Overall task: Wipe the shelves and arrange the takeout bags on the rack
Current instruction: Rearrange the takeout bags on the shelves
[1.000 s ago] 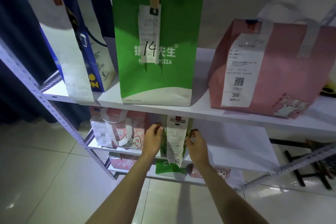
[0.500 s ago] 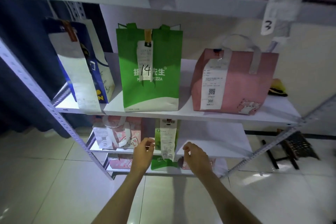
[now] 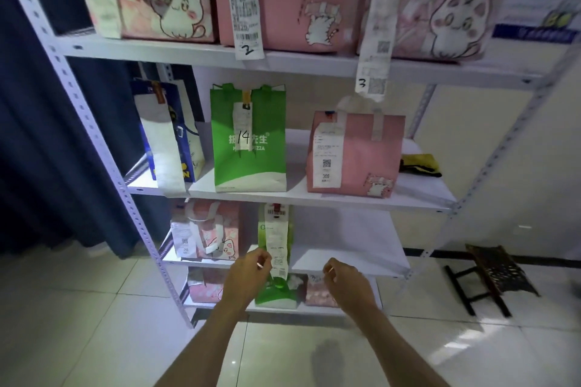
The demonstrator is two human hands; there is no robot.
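- Head view, rack: a white rack (image 3: 94, 141) of angle-iron posts carries four visible shelves, each with takeout bags standing upright.
- Head view, upper shelves: three pink cat bags fill the top shelf; below stand a blue bag (image 3: 169, 138), a green bag (image 3: 250, 138) marked 14 and a pink bag (image 3: 355, 154), with a yellow cloth (image 3: 419, 163) lying at the right end behind the pink bag.
- Head view, third shelf: a small pink bag (image 3: 207, 231) stands at the left and a narrow green bag (image 3: 276, 229) just right of it; a long receipt (image 3: 278, 242) hangs down its front past the shelf edge. The right half of this shelf (image 3: 352, 248) holds no bag.
- Head view, hands: the left hand (image 3: 248, 276) and the right hand (image 3: 345, 286) hover in front of the third shelf edge, fingers loosely curled, holding nothing.
- Key relation: the narrow green bag lies ahead of and between the hands, its long axis vertical; the left hand is nearer, its fingertips just beside the receipt, while the right hand stands apart to the right.
- Judgement: the bag appears placed; the cloth lies up and to the right, so the right hand is the better placed for wiping.
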